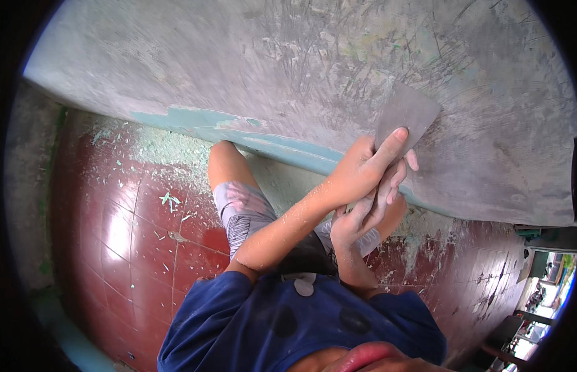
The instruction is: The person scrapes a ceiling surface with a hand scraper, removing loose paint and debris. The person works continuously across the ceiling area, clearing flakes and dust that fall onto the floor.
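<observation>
Both hands are on a wide, flat scraper (409, 104) whose grey blade lies against the scraped wall (288, 69). My left hand (363, 165) is wrapped around it near the base of the blade, its thumb pressed flat on the blade face. Lower down, my right hand (356, 223) grips from the other side, its dusty fingers showing past the left hand. The scraper's handle is mostly hidden by the hands. Ahead of the blade, the wall is bare grey with dark scratches and pale patches. Pale dust clings to both hands and the left forearm.
A strip of blue-green paint (288, 144) runs along the wall's base. Paint flakes (163, 149) and dust are heaped on the red tiled floor (149, 242) beside the wall. My bent knee (230, 160) is close to the wall. Furniture (507, 335) stands at the far right.
</observation>
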{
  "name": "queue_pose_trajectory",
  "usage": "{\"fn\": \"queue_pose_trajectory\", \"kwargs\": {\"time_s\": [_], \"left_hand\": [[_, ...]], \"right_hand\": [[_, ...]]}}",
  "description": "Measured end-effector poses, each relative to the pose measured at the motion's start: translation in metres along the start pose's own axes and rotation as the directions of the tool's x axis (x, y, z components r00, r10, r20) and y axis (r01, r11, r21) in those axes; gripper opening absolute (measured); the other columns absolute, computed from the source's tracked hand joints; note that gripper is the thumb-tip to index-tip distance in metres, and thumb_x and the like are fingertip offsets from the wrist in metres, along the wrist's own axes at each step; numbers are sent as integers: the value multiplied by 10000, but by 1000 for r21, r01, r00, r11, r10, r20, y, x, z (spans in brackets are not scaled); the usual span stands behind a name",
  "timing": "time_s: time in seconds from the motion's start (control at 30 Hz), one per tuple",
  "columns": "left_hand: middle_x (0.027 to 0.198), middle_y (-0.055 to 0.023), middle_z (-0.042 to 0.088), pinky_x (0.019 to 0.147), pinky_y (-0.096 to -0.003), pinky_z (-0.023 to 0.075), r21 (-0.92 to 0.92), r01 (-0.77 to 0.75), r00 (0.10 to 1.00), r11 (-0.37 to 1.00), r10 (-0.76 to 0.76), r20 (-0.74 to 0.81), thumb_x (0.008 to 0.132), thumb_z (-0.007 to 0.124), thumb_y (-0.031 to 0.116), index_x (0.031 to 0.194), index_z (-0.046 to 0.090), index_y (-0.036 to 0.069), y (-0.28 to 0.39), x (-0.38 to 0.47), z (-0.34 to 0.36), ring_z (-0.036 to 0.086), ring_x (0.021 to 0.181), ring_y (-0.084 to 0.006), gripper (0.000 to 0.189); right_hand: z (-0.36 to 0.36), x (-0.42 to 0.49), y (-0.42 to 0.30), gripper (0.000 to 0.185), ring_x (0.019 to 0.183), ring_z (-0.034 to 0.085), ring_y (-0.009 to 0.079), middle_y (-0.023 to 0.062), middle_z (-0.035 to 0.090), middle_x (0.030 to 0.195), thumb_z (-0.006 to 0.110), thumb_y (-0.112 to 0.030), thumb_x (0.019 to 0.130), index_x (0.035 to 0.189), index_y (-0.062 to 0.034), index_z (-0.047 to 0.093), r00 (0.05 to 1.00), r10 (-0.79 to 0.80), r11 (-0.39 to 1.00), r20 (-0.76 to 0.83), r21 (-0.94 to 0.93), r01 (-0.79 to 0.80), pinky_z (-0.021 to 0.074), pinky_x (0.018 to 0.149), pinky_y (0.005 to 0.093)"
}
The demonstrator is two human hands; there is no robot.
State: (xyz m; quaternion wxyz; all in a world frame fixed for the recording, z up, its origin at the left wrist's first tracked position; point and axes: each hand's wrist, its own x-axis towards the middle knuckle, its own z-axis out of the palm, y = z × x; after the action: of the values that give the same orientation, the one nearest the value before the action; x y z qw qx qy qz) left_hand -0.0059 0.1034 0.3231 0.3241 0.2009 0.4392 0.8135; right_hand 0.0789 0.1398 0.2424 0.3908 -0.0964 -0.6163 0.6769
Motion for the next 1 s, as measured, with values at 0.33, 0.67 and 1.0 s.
{"fn": "queue_pose_trajectory", "kwargs": {"time_s": [0.33,0.67,1.0], "left_hand": [[590,-7,535,523,-246,455,15,-28,999,999,28,32,1067,417,550,894,622,2,8,2,9,570,508,-105,610],[590,-14,531,514,-255,463,-49,10,999,999,-12,-40,1076,406,531,906,611,-12,-7,-6,8,566,496,-116,604],[580,-7,526,520,-250,466,-12,22,997,1000,-23,-69,1073,385,558,910,623,-4,-5,-5,5,557,489,-106,632]], "right_hand": [[-2,5,-11,464,716,490,74,66,544,1016,451,-232,1064,1402,86,453,995,-90,987,32,-128,94,361,569,226],[-9,0,-5,464,814,593,85,76,578,1072,454,-209,1058,1409,94,468,992,-114,973,58,-195,123,444,612,217],[-13,-7,-1,455,866,622,83,80,611,1139,465,-201,1056,1415,79,461,997,35,997,71,-74,-29,456,604,205]]}}
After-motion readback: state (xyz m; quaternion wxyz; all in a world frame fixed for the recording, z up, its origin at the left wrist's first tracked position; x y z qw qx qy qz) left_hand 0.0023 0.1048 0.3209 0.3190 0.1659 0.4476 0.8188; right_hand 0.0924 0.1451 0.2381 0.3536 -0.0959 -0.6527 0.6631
